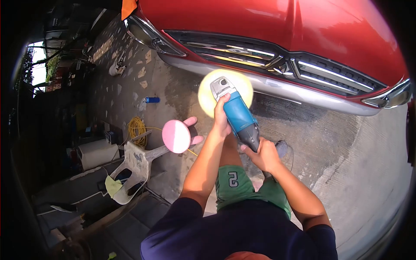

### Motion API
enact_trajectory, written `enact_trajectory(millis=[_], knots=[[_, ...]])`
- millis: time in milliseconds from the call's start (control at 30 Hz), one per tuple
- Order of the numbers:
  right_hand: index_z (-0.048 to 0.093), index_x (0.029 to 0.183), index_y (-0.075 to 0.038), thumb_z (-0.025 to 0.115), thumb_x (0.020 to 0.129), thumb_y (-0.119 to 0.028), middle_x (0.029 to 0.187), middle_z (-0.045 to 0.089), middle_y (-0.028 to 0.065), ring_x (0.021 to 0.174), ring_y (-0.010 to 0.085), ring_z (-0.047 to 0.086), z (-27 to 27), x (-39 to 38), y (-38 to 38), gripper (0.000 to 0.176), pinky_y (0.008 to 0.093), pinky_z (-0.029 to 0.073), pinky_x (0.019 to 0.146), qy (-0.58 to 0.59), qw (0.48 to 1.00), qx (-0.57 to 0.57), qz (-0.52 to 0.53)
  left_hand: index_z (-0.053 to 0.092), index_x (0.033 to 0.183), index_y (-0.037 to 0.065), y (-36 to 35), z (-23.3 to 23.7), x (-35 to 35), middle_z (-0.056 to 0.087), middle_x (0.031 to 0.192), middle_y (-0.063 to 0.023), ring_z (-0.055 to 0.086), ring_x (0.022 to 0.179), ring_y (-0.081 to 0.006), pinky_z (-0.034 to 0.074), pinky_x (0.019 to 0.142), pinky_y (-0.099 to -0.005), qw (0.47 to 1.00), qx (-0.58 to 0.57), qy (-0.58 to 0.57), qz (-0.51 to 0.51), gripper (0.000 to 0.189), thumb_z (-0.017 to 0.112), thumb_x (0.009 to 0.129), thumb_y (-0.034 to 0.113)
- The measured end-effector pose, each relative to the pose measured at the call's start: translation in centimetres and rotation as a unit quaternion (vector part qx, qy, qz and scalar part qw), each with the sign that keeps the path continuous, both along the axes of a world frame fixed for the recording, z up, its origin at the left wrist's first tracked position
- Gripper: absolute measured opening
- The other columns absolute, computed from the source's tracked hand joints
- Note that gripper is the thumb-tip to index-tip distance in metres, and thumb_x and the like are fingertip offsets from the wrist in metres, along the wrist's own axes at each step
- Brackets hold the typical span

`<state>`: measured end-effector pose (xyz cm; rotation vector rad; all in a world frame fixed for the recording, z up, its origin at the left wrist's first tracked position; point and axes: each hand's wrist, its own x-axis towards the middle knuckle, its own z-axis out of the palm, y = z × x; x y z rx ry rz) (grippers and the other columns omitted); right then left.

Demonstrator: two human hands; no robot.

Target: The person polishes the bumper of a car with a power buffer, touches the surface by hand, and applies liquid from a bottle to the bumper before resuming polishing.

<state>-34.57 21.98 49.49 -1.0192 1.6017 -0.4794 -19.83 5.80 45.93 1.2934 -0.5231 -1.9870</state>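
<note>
Both my hands hold a blue and grey polisher (239, 113) with a wide pale yellow pad (204, 96). My left hand (221, 116) is wrapped round its body just behind the silver head. Around the dark rear handle closes my right hand (264, 155). In this view the pad overlaps the lower edge of the silver front bumper (182, 65) of a red car (260, 19). The pad's working face is hidden beneath the tool.
Left of my arms stands a pink round-topped stool (177, 136). Beyond it are a yellow coiled cord (137, 131), a white plastic chair (138, 162) with a yellow-green cloth (113, 186), and a blue bottle (152, 100) on the concrete floor (329, 138).
</note>
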Motion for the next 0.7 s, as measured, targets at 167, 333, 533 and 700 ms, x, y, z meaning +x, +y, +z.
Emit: enact_trajectory(millis=[167, 333, 533, 700], knots=[[0.067, 0.091, 0.013, 0.081, 0.088, -0.060, 0.073, 0.069, 0.0308, 0.080, 0.0472, 0.075, -2.0, 6.4, -8.0, 0.074, 0.0518, 0.058, 0.076, 0.007, 0.995, -0.099, 0.025, 0.067, 0.124, 0.006, -6.9, -0.7, 8.0, 0.073, 0.103, -0.0115, 0.073, 0.092, -0.0257, 0.061, 0.087, -0.0422, 0.996, -0.023, -0.039, 0.082, 0.058, 0.069, 0.092, 0.054], [0.066, 0.112, 0.015, 0.079, 0.090, -0.057, 0.102, 0.075, 0.0324, 0.104, 0.0472, 0.075, -1.7, 12.8, -17.0, 0.076, 0.0526, 0.058, 0.093, 0.035, 0.990, -0.063, 0.121, 0.063, 0.130, 0.002, -13.3, -3.0, 16.6, 0.074, 0.110, -0.0195, 0.073, 0.096, -0.0361, 0.062, 0.089, -0.0520, 0.987, -0.072, 0.011, 0.144, 0.065, 0.063, 0.094, 0.057], [0.065, 0.119, 0.009, 0.079, 0.094, -0.050, 0.111, 0.074, 0.0321, 0.106, 0.0489, 0.073, -2.1, 16.5, -22.5, 0.066, 0.0533, 0.058, 0.093, 0.056, 0.987, -0.036, 0.147, 0.058, 0.139, -0.001, -16.4, -5.6, 21.2, 0.071, 0.119, -0.0262, 0.071, 0.107, -0.0436, 0.058, 0.095, -0.0587, 0.978, -0.057, 0.099, 0.174, 0.084, 0.056, 0.093, 0.068], [0.062, 0.113, 0.009, 0.079, 0.094, -0.042, 0.110, 0.073, 0.0313, 0.101, 0.0487, 0.074, -2.1, 11.5, -16.0, 0.057, 0.0528, 0.059, 0.091, 0.135, 0.972, -0.062, 0.184, 0.056, 0.144, -0.002, -9.3, -8.9, 17.1, 0.070, 0.125, -0.0262, 0.069, 0.114, -0.0444, 0.056, 0.102, -0.0576, 0.972, -0.090, 0.132, 0.172, 0.086, 0.056, 0.094, 0.070]])
